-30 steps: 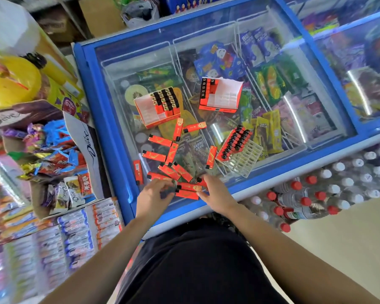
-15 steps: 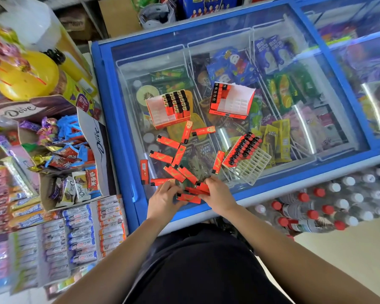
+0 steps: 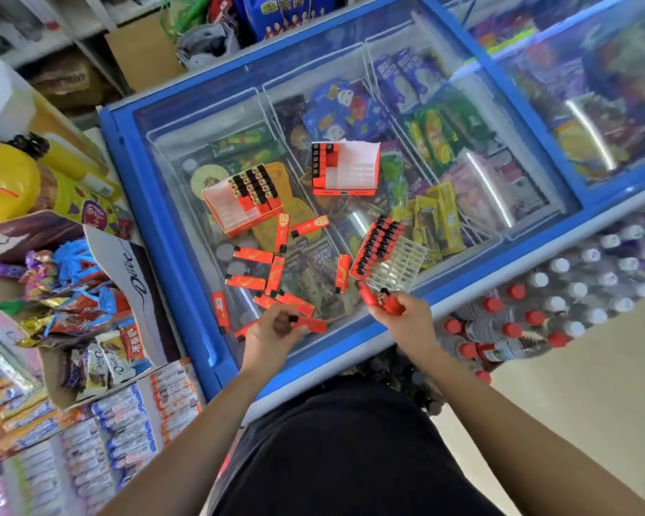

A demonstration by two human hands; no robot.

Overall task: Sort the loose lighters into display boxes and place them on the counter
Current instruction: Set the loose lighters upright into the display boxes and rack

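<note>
Several loose orange-red lighters [image 3: 274, 271] lie scattered on the glass lid of a blue chest freezer [image 3: 157, 232]. My left hand [image 3: 272, 335] is curled over one lighter [image 3: 310, 324] at the lid's near edge. My right hand [image 3: 406, 318] grips a couple of red lighters [image 3: 378, 301] just in front of a white grid tray [image 3: 397, 264], which holds a row of lighters along its left side. Two orange display boxes stand farther back: the left box [image 3: 244, 201] is about half full, the right box [image 3: 345, 169] has one row filled.
A Dove candy carton [image 3: 127, 277] and snack racks crowd the left side. Red- and white-capped water bottles [image 3: 537, 310] are packed on the floor to the right of the freezer. Cardboard boxes stand behind the freezer.
My right hand has lifted away from the pile to the right, holding red lighters, toward the white tray. My left hand stays at the near edge over a lighter. The view has shifted left.
</note>
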